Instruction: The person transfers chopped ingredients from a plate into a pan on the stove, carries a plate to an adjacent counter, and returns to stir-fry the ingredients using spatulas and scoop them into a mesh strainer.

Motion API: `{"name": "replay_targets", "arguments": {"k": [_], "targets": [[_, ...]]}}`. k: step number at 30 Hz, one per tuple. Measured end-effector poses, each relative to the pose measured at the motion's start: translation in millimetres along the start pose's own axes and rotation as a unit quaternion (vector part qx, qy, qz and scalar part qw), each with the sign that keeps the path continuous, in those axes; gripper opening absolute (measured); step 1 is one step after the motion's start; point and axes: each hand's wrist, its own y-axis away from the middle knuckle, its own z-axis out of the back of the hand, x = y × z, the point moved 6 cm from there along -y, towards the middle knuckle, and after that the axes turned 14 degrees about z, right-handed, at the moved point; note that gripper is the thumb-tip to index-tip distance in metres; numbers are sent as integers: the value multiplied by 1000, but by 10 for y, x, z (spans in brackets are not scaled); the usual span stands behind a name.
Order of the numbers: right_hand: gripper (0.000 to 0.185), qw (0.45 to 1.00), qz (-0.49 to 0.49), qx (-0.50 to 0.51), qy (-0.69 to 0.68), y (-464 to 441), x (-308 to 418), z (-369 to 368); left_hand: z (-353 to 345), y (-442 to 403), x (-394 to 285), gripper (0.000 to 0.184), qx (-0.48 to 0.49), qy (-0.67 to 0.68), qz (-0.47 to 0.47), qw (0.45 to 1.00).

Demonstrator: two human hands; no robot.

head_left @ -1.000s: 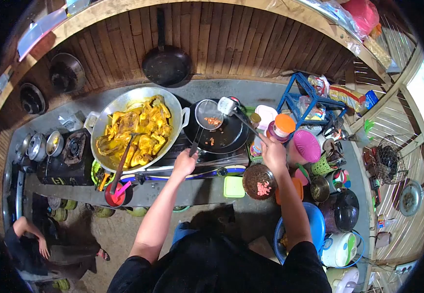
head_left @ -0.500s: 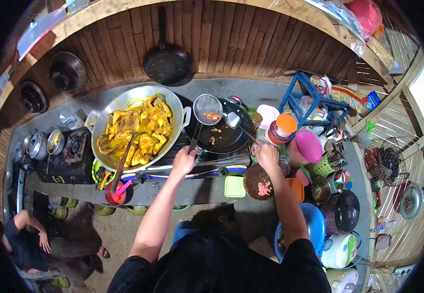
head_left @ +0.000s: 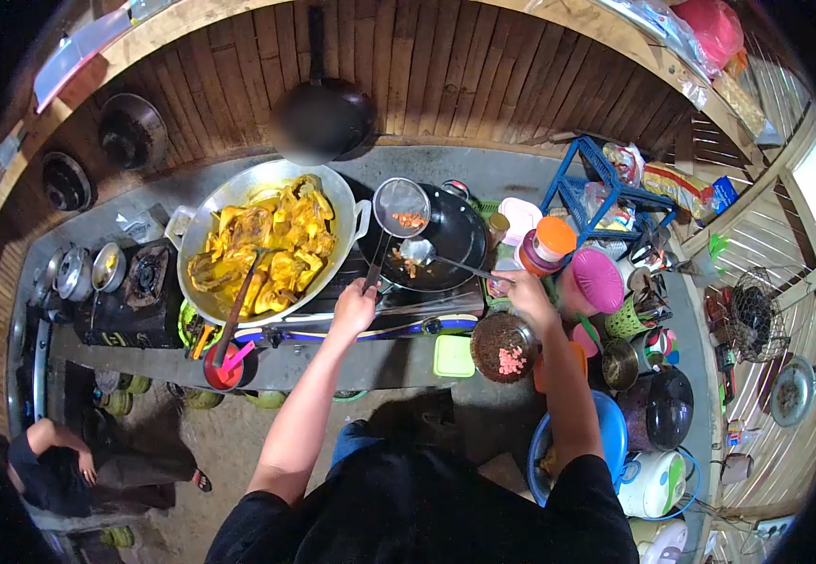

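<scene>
My left hand (head_left: 356, 307) is closed around the handle of a wire-mesh strainer (head_left: 398, 199), held over the left side of a dark wok (head_left: 459, 240). Small orange-pink pieces (head_left: 410, 220) lie in the mesh. In my right hand (head_left: 520, 289) is the dark handle of a metal cooking spoon (head_left: 419, 250). Its head is low in the wok, just below the strainer, near a few similar pieces (head_left: 410, 268) on the bottom. Left of the wok, a large aluminium pan (head_left: 356, 218) holds yellow, sauce-covered chicken (head_left: 281, 273) with a ladle (head_left: 234, 315) resting across its rim.
A round dark bowl (head_left: 489, 362) with pink pieces sits below my right hand. Jars, a blue rack (head_left: 572, 174) and a pink-lidded container (head_left: 598, 282) crowd the right side. A second burner (head_left: 149, 273) stands left. Another person (head_left: 55, 461) sits at lower left.
My right hand has brought the spoon head down and left inside the wok, toward the pieces below the strainer. My left hand and the strainer stay nearly in place.
</scene>
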Motion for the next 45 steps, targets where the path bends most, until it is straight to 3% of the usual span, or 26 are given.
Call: {"name": "replay_targets", "arguments": {"k": [2,9,11,18,21,23,27,29,30,32,33,35,41,45], "targets": [[27,997,-16,49,-64,15,-64,-10,-3,-28,26,27,-10,-16,2,1000],[28,980,-10,81,-182,53,-320,-90,-22,-76,57,28,-8,-15,-3,1000],[28,967,-48,98,-230,60,-316,-121,-57,-132,90,25,8,6,-32,999],[28,969,-68,101,-216,12,71,273,14,33,-30,28,-3,-3,5,1000],[27,984,-68,117,-117,-22,279,582,26,53,-54,28,-14,-19,3,1000],[26,990,-30,66,-120,-29,39,668,5,6,-26,28,-19,-26,-2,999],[26,996,25,-14,-89,-111,258,730,-31,-37,-19,27,-24,-54,-18,998],[26,987,116,-98,42,-118,747,698,-92,-33,-4,27,28,-10,31,999],[26,988,115,-99,43,-108,872,629,-105,-18,-18,27,29,-11,30,999],[27,966,123,-79,212,-93,1073,515,-135,8,-41,25,63,36,39,997],[29,962,131,-95,219,-86,1080,480,-128,18,-59,25,61,36,39,997],[28,963,116,-102,222,-75,1028,458,-144,54,-86,21,94,71,37,992],[28,962,58,-134,231,-40,682,425,-84,66,-103,22,77,65,44,994],[28,963,30,-78,256,-63,426,193,-72,72,-123,23,72,81,46,993]]}}
